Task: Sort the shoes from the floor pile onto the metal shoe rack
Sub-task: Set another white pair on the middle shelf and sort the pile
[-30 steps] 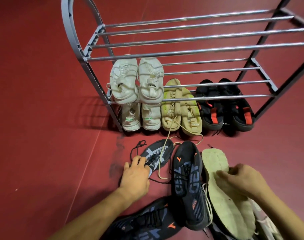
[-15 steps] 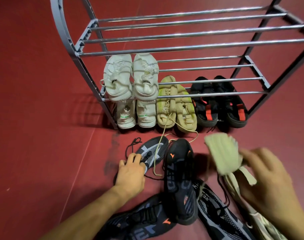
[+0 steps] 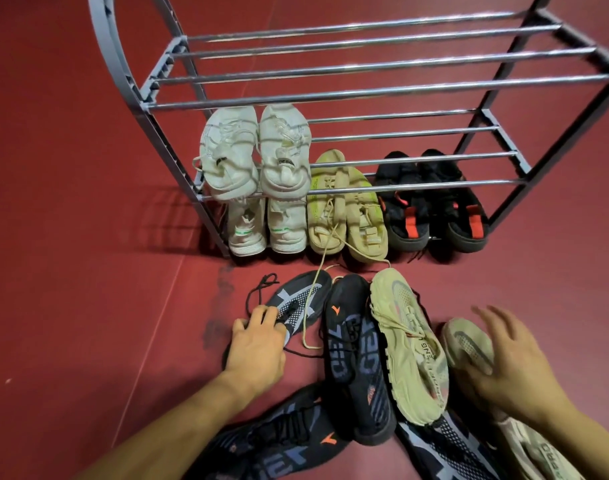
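The metal shoe rack (image 3: pixel 382 77) stands on the red floor (image 3: pixel 71 237) with its top tier of bars bare; the middle tier carries one white pair (image 3: pixel 254 154) at its left end, and the lowest level holds three pairs side by side: a white pair (image 3: pixel 266 226), a tan pair (image 3: pixel 348 206) and a black pair with red straps (image 3: pixel 431 202). That makes eight shoes on the rack. The floor pile (image 3: pixel 365 375) lies just in front of it and appears to hold at least six shoes: four dark knit trainers and two tan trainers, though the lower edge of the view cuts off part of the heap. The left hand (image 3: pixel 258 344) rests on the dark grey-patterned trainer (image 3: pixel 296 303) with fingers curled over its near end, not yet lifting it. The right hand (image 3: pixel 507 362) is spread wide, fingers apart, over the second tan trainer (image 3: pixel 467 344), touching but not clasping it. To do this step well, match each shoe with its partner before lifting; the other tan trainer (image 3: pixel 407 344) lies just beside. Free the loose tan lace (image 3: pixel 322 258) trailing from the rack pair across the dark trainer first, since it may snag. Set pairs toes inward, straddling two bars.
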`<state>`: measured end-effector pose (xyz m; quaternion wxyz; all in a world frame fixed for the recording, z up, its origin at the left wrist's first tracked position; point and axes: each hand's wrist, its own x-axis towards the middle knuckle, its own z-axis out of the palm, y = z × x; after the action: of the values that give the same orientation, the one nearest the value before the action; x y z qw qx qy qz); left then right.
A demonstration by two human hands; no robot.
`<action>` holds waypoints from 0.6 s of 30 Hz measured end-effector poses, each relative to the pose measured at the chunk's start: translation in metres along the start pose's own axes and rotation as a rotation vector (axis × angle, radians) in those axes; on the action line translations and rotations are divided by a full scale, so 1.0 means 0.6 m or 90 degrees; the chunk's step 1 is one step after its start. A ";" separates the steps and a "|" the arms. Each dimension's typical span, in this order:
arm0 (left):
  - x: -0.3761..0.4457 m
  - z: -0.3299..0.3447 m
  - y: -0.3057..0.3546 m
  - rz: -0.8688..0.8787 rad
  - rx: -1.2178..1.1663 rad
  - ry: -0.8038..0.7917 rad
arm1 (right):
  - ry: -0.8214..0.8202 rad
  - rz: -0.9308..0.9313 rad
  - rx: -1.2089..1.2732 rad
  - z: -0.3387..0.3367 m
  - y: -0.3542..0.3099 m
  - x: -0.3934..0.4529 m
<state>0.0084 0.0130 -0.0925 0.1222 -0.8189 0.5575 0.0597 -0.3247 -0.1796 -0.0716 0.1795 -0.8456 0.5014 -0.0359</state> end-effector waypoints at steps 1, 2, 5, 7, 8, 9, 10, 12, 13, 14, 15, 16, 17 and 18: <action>-0.001 0.002 -0.001 -0.001 0.001 0.001 | -0.062 0.120 -0.030 0.001 0.010 0.004; 0.000 0.002 -0.001 0.000 0.004 0.004 | -0.131 0.204 -0.048 -0.001 0.012 0.006; 0.000 0.003 -0.001 0.001 0.005 0.010 | -0.189 0.253 -0.021 -0.025 0.004 0.012; 0.001 0.005 -0.003 0.000 0.003 0.007 | -0.153 0.225 -0.032 -0.046 -0.005 0.015; 0.001 0.006 -0.004 0.000 0.004 0.005 | -0.129 0.214 -0.027 -0.057 -0.012 0.015; 0.001 0.007 -0.004 0.000 0.006 0.002 | -0.099 0.202 -0.009 -0.071 -0.023 0.015; 0.002 0.008 -0.005 0.000 0.008 0.002 | -0.064 0.192 0.018 -0.083 -0.030 0.016; 0.003 0.011 -0.006 -0.001 0.011 0.007 | -0.011 0.154 0.061 -0.113 -0.050 0.023; 0.002 0.012 -0.007 0.001 0.013 0.010 | 0.004 0.128 0.075 -0.128 -0.062 0.023; 0.002 0.013 -0.007 0.003 0.014 0.012 | 0.018 0.101 0.092 -0.140 -0.071 0.022; 0.002 0.013 -0.007 0.004 0.014 0.013 | 0.029 0.087 0.114 -0.153 -0.081 0.020; 0.002 0.012 -0.006 0.006 0.013 0.012 | 0.043 0.082 0.150 -0.162 -0.089 0.018; 0.002 0.012 -0.006 0.007 0.013 0.012 | 0.055 0.093 0.196 -0.169 -0.097 0.016; 0.002 0.011 -0.005 0.006 0.015 0.013 | 0.065 0.111 0.253 -0.173 -0.099 0.019</action>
<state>0.0120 0.0149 -0.0985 0.1260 -0.8153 0.5633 0.0457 -0.2945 -0.1915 0.0443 0.3191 -0.7444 0.5640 -0.1611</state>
